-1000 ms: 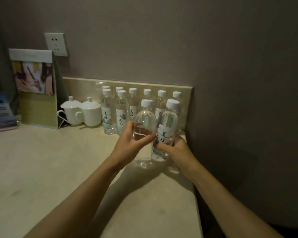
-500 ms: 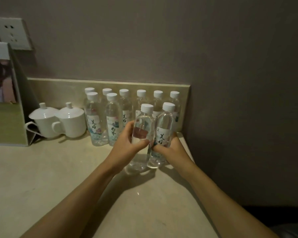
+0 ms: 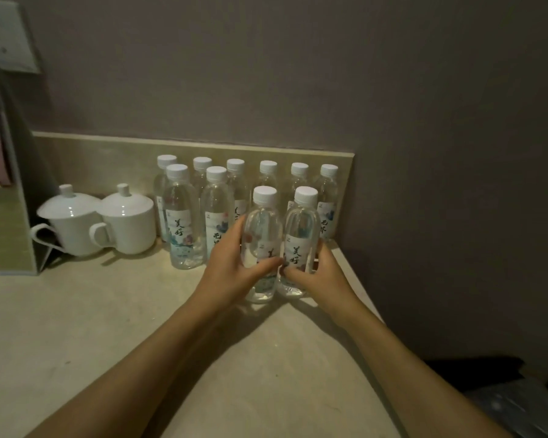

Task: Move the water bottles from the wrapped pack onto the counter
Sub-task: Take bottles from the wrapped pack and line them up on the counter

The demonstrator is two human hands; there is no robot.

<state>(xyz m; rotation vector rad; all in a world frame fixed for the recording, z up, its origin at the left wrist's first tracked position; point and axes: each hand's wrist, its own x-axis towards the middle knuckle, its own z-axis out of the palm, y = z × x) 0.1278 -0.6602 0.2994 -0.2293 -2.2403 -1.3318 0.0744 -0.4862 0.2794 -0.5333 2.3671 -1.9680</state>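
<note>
Two clear water bottles with white caps stand upright and side by side on the beige counter. My left hand grips the left bottle round its middle. My right hand grips the right bottle low on its label. Both bottle bases sit at the counter surface. Behind them, several more capped bottles stand in two rows against the low backsplash. The wrapped pack shows only as a dim plastic shape at the bottom right, below the counter edge.
Two white lidded cups stand left of the bottles. A brochure stand is at the far left, with a wall socket above it. The side wall closes the counter on the right; its right edge runs down past my right forearm.
Both hands have carried the two bottles a little forward and down toward the rows, until their bases sit on the counter. The view has shifted right and closer.
</note>
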